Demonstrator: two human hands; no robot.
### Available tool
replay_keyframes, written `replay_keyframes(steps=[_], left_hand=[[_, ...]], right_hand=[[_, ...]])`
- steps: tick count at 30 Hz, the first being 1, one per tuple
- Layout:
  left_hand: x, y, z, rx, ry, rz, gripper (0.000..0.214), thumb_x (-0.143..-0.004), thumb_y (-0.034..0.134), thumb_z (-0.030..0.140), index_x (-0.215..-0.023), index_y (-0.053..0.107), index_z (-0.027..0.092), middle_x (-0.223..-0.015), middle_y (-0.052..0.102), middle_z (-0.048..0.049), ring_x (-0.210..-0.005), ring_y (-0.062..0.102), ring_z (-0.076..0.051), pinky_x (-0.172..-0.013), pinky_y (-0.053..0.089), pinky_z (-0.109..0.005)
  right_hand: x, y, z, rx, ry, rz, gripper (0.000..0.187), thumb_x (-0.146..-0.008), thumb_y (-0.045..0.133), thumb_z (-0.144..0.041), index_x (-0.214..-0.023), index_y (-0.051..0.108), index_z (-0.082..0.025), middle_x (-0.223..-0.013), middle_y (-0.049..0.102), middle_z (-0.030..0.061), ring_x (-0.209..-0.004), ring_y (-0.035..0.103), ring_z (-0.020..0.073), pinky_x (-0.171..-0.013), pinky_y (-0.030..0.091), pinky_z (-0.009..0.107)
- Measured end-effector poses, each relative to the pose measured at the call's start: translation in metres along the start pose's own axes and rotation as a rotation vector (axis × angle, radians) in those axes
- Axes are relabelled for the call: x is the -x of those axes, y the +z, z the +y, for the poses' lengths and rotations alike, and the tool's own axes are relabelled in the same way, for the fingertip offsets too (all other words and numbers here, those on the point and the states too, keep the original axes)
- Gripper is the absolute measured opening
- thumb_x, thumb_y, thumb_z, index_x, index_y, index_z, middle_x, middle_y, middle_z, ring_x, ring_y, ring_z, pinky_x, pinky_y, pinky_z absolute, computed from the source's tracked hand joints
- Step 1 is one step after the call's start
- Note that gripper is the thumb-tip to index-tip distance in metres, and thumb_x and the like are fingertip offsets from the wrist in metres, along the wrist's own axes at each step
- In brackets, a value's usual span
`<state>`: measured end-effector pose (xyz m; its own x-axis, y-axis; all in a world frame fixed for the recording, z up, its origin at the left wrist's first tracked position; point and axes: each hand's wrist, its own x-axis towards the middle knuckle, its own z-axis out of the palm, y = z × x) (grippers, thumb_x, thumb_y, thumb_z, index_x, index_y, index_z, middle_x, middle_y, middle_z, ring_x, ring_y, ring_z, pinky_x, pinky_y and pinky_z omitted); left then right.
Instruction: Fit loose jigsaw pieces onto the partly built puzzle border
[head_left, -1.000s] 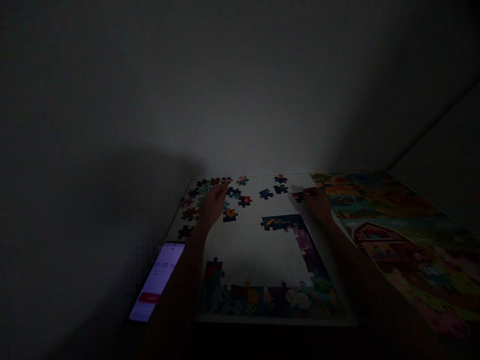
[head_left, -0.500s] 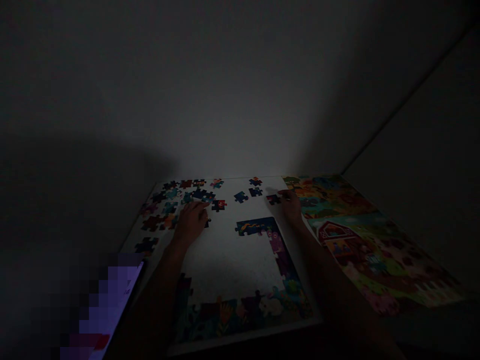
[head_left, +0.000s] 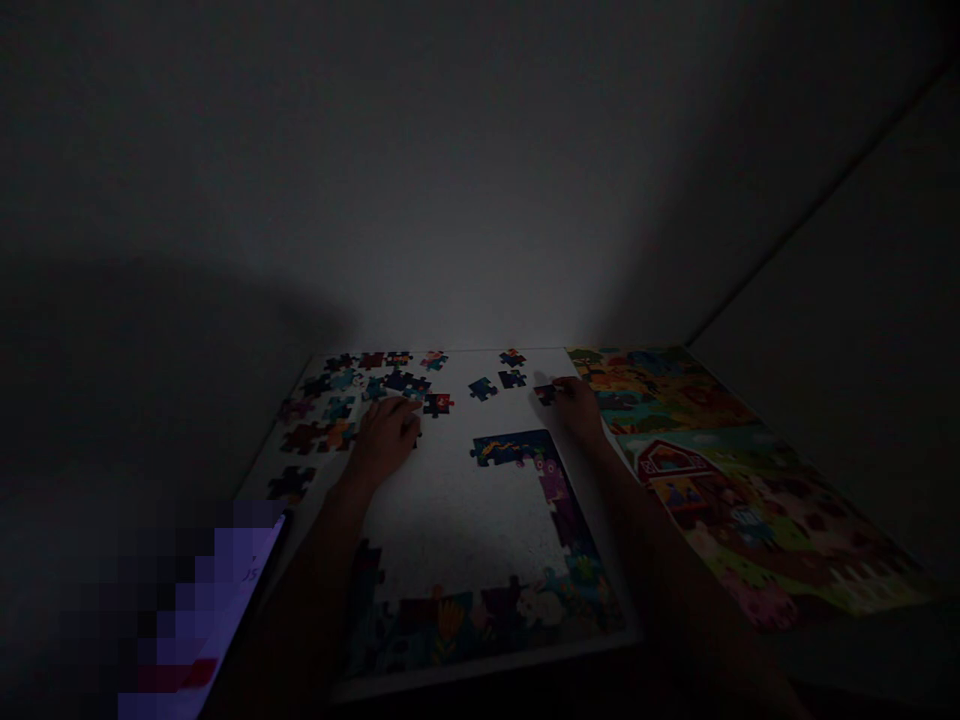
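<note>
My right hand [head_left: 577,408] has its fingers closed on the edge of a dark puzzle piece [head_left: 545,396] at the far right of the white board. On the left side my left hand [head_left: 386,437] rests palm down, its fingers extended and holding nothing that shows. Just past its fingertips is a dark blue and red puzzle piece [head_left: 439,404]. Another piece is mostly hidden beneath that hand. Between my forearms lies a partly joined puzzle border [head_left: 517,448], with sea creatures along its top, right and bottom edges.
Loose puzzle pieces [head_left: 304,437] are scattered over the board's left side. Several more, including a blue piece [head_left: 483,388], lie at the back middle. A finished farm puzzle [head_left: 739,520] spreads out on the right. A lit screen [head_left: 236,590] stands at lower left; the room is dim.
My right fingers have moved slightly left and closed over the edge of the dark puzzle piece. My left hand stays nearly in place. The view has shifted slightly.
</note>
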<state>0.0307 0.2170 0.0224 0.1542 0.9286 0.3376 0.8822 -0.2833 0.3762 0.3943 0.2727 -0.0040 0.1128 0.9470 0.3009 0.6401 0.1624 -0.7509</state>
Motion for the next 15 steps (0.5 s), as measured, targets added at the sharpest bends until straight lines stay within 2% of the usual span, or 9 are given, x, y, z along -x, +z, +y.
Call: replay_keyframes(steps=[3, 15], left_hand=[[0.0006, -0.0010, 0.0019, -0.005, 0.001, -0.007, 0.033, -0.090, 0.047, 0.027, -0.116, 0.067, 0.022, -0.118, 0.062, -0.0098, -0.113, 0.054, -0.029, -0.103, 0.042, -0.049], [0.0028, -0.0049, 0.0072, -0.027, -0.008, -0.041, 0.032, -0.090, 0.050, 0.023, -0.118, 0.066, 0.022, -0.121, 0.061, -0.0090, -0.117, 0.053, -0.027, -0.104, 0.042, -0.045]], right_hand=[[0.0011, 0.0020, -0.0046, 0.044, 0.025, 0.095, 0.030, -0.075, 0.051, -0.028, -0.098, 0.066, -0.017, -0.101, 0.068, 0.0133, -0.096, 0.062, 0.0276, -0.093, 0.048, 0.047], [0.0034, 0.0025, -0.0103, 0.085, 0.004, 0.101, 0.026, -0.073, 0.054, -0.028, -0.091, 0.070, -0.018, -0.099, 0.069, 0.0143, -0.098, 0.063, 0.0312, -0.092, 0.048, 0.048]])
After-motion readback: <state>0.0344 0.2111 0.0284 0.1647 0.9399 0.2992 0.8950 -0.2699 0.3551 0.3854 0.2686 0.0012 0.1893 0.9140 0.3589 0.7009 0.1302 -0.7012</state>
